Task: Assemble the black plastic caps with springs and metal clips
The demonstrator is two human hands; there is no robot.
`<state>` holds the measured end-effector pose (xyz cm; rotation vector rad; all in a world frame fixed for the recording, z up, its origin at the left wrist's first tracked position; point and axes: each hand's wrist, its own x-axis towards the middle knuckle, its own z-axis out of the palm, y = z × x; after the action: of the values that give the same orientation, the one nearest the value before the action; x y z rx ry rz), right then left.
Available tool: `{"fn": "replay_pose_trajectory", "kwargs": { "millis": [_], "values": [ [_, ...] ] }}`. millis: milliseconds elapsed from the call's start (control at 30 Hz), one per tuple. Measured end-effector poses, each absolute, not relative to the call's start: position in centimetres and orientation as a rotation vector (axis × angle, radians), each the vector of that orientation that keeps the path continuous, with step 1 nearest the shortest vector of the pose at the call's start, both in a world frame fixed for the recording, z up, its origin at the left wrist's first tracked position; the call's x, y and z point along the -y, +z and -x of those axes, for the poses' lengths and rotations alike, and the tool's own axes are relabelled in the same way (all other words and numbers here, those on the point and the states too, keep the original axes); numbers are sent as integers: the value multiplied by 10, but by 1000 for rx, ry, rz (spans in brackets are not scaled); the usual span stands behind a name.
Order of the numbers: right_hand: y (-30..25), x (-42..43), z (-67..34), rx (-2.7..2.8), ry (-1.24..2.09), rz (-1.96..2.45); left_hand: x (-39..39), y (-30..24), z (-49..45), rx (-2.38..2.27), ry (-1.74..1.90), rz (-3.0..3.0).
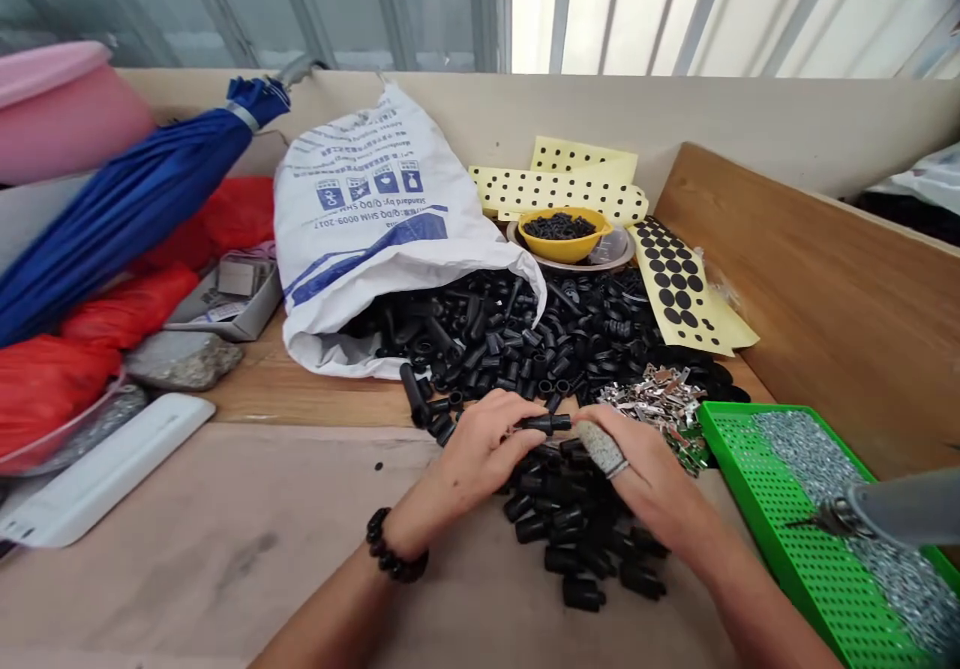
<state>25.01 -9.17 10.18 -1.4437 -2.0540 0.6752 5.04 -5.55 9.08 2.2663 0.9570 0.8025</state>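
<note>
My left hand (480, 449), with a dark bead bracelet at its wrist, pinches a black plastic sleeve (551, 423) lying sideways between thumb and fingers. Close to the sleeve's right end is my right hand (637, 459), its fingers bent together. A grey fabric finger cover (600, 447) sits on one of its digits. Whatever those fingertips hold, if anything, is hidden. Below both hands lies a heap of similar black sleeves (581, 589). Behind them, loose black plastic parts (517, 339) spill from a white woven sack (360, 189).
Small metal clips (660, 399) lie beside a green perforated tray (795, 549) of screws. An electric screwdriver (885, 511) juts over the tray. Behind stand a yellow bowl (566, 247) of small black pieces and sheets of black stickers (679, 284). A blue umbrella (142, 199) lies left.
</note>
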Motion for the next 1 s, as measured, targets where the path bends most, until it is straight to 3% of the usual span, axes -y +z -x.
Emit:
{"fn": "replay_pose_trajectory", "kwargs": {
  "millis": [200,433,767,1000],
  "values": [
    [84,65,-272,2258,270,1696,56,68,-39,-1033,662,-2356],
    [100,79,-249,2388,523,1341,62,81,-42,-992,778,-2106],
    [88,97,-245,2513,297,1162,71,87,-44,-887,788,-2054],
    [81,119,-241,2420,577,1036,95,85,-45,-772,955,-1996]
  ]
}}
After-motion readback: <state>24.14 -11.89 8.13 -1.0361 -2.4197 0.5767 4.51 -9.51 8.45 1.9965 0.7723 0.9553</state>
